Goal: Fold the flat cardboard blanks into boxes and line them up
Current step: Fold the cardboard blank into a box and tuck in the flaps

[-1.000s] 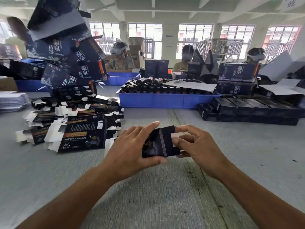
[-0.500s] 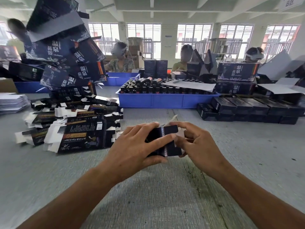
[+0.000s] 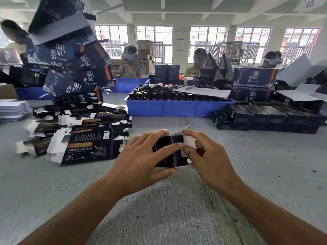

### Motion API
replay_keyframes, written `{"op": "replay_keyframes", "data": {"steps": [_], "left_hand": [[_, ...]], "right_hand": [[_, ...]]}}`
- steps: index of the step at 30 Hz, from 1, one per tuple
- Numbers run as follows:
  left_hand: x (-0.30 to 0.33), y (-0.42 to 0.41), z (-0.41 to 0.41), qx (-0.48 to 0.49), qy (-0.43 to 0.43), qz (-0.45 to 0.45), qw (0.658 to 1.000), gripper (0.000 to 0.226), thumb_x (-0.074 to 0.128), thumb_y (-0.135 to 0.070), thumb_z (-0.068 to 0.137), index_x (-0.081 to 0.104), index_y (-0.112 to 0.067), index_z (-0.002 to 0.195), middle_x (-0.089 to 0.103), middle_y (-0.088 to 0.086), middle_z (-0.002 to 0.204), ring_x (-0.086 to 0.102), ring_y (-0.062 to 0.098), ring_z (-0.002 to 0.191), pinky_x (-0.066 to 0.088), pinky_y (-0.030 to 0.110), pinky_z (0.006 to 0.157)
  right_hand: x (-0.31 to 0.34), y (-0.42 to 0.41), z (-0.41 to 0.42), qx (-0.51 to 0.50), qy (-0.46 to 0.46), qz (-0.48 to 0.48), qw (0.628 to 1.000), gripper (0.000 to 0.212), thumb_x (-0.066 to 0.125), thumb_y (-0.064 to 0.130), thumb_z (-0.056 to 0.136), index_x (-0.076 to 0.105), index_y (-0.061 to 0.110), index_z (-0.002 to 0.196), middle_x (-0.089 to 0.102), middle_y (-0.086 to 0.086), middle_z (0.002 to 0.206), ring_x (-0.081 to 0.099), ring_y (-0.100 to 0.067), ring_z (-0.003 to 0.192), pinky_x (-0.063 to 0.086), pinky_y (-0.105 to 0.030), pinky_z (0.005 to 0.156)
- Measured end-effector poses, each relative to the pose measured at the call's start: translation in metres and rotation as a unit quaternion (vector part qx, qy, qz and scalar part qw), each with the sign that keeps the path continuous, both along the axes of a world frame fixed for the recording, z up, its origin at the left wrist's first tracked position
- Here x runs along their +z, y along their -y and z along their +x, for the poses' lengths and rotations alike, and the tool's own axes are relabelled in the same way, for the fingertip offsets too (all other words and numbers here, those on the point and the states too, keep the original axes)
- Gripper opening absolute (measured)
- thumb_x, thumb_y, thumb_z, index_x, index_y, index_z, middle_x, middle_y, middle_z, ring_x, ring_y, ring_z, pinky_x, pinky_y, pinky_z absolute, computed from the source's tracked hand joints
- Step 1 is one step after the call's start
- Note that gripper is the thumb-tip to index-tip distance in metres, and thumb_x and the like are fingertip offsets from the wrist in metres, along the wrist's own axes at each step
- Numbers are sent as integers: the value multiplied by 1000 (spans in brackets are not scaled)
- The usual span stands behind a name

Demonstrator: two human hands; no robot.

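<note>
Far left on the grey desk (image 3: 53, 191): a stack of white paper sheets (image 3: 12, 110). Next to it, a loose heap of flat cardboard blanks (image 3: 83, 137), dark printed faces with white flaps, lying overlapped; above them a leaning pile of larger dark cartons (image 3: 70, 55). Centre, near the desk's front: left hand (image 3: 141, 160) gripped a partly formed dark box (image 3: 169, 151), fingers over its top and thumb under the near edge. Right hand (image 3: 208, 156) touched the box's right end, fingers curled on a white end flap (image 3: 188, 144) standing open there; whether the box rested on the desk could not be told. Behind, a blue tray (image 3: 177, 108) held dark bottles. Right of the tray, finished boxes (image 3: 265, 115) lay in a row, side by side, well apart from the hands
</note>
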State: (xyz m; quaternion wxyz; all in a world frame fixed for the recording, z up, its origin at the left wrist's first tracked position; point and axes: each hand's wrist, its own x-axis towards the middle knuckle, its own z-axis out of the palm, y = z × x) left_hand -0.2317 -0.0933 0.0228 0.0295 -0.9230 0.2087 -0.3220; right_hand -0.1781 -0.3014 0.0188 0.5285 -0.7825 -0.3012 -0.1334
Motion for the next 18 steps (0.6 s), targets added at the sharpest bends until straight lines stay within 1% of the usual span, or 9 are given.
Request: {"op": "replay_keyframes", "data": {"steps": [2, 4, 5, 7, 9, 11, 14, 15, 18], "left_hand": [[0, 1, 1, 5, -2, 6, 1000, 67, 54, -61, 86, 41, -34, 147, 46, 10, 149, 53, 30, 128, 43, 45, 102], [0, 1, 1, 5, -9, -12, 1000, 67, 56, -55, 85, 40, -34, 145, 45, 10, 150, 53, 31, 129, 46, 48, 102], [-1, 2, 0, 3, -12, -23, 1000, 65, 57, -54, 85, 41, -33, 144, 44, 10, 151, 53, 31, 129, 50, 50, 100], [0, 2, -2, -2, -14, -44, 999, 62, 59, -51, 85, 45, -32, 142, 44, 10, 150, 54, 31, 127, 56, 52, 91], [1, 1, -2, -6, -12, -57, 998, 58, 60, -49, 85, 47, -31, 139, 45, 10, 149, 56, 32, 125, 60, 51, 81], [1, 1, -2, -7, -8, -57, 998, 54, 62, -47, 84, 48, -31, 134, 46, 11, 148, 57, 33, 124, 62, 51, 74], [0, 1, -1, -9, -2, -56, 998, 50, 65, -45, 86, 48, -32, 131, 44, 12, 148, 57, 33, 124, 62, 51, 71], [-1, 1, -1, -10, 0, -56, 998, 49, 66, -45, 86, 49, -32, 130, 44, 12, 148, 57, 34, 124, 62, 51, 71], [-2, 2, 0, -9, 5, -59, 998, 51, 68, -44, 85, 48, -31, 130, 43, 11, 148, 58, 33, 122, 62, 48, 70]], "right_hand": [[0, 0, 1, -25, 0, -1, 1000, 40, 62, 20, 99, 51, 47, 127, 72, 8, 102, 71, -2, 81, 62, -27, 68], [0, 0, 1, -44, 3, 0, 999, 43, 62, 22, 99, 43, 47, 130, 72, 6, 102, 71, -2, 79, 61, -25, 67], [0, 0, 1, -46, 8, -3, 999, 47, 61, 24, 99, 40, 48, 133, 72, 5, 102, 71, -3, 79, 60, -24, 66], [1, 1, -1, -45, 30, -25, 998, 53, 61, 26, 99, 36, 54, 137, 71, 3, 103, 70, -5, 80, 58, -23, 67], [2, 1, -2, -40, 49, -38, 997, 50, 61, 25, 100, 41, 57, 132, 71, 3, 102, 69, -4, 79, 61, -26, 67], [1, 0, -3, -37, 58, -35, 997, 45, 61, 23, 99, 48, 54, 129, 71, 9, 98, 70, -4, 76, 62, -29, 66], [0, 0, -2, -34, 62, -38, 997, 38, 60, 22, 100, 55, 49, 126, 71, 15, 92, 71, -13, 72, 62, -35, 60], [0, 0, -2, -34, 65, -40, 996, 36, 60, 21, 100, 57, 47, 125, 71, 16, 92, 71, -14, 72, 62, -36, 61], [0, -1, -2, -35, 84, -46, 995, 32, 60, 17, 99, 66, 36, 125, 65, 32, 100, 69, 0, 84, 62, -31, 72]]}}
